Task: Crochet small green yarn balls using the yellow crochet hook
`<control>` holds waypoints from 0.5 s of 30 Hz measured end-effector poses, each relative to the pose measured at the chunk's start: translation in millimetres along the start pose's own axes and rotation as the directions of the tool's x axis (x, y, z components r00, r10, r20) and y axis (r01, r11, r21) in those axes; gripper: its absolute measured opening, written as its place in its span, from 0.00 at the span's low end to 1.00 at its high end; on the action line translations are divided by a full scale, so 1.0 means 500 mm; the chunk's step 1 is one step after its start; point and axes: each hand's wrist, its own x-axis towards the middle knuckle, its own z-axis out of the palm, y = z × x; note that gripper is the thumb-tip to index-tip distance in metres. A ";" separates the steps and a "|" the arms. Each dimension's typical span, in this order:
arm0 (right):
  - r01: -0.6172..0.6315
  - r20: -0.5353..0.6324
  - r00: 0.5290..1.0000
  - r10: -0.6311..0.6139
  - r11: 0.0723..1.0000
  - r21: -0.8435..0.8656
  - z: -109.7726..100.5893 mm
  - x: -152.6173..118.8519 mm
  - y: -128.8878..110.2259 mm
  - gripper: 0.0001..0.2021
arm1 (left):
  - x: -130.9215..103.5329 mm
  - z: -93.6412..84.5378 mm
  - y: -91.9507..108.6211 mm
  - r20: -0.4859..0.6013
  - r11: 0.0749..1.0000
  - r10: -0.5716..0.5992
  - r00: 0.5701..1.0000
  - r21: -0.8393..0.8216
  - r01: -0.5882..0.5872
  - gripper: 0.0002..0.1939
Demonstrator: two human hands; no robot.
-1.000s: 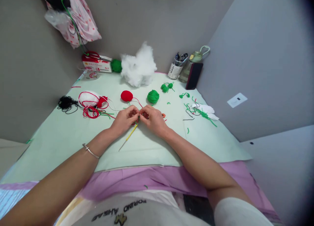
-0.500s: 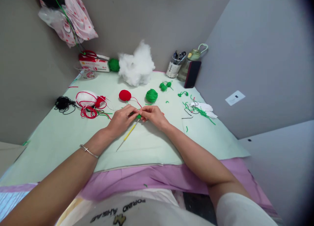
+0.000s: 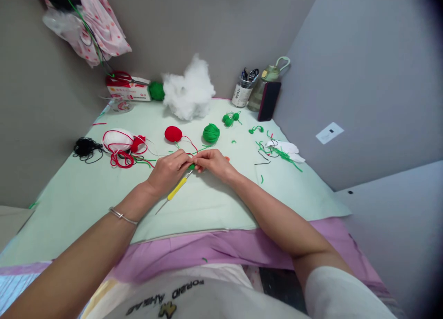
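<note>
- The small green yarn piece (image 3: 191, 166) is held between the fingertips of both hands, above the pale green cloth (image 3: 221, 203).
- It is gripped by the closed fingers of the left hand (image 3: 169, 170) and pinched by those of the right hand (image 3: 215, 165) (its shape is mostly hidden).
- The slim yellow-handled metal hook (image 3: 177, 189) is seen slanting just below; whether the piece is touched by its upper end cannot be told.
- Beyond the hands, a round red yarn ball (image 3: 173, 134) and a round green yarn ball (image 3: 211, 133) are set apart.
</note>
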 end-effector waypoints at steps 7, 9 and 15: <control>0.024 0.009 1.000 -0.023 0.996 -0.082 0.004 -0.002 0.000 0.02 | 0.008 0.001 0.006 0.045 0.953 -0.243 0.969 -0.174 0.247 0.05; 0.056 -0.020 0.998 -0.059 0.988 -0.142 0.009 -0.006 0.000 0.03 | 0.010 0.001 0.001 0.098 0.902 -0.325 0.941 -0.267 0.339 0.09; 0.153 -0.089 0.978 -0.188 0.940 -0.305 0.017 -0.014 0.001 0.02 | 0.022 -0.012 -0.009 0.297 0.722 -0.432 0.852 -0.452 0.524 0.19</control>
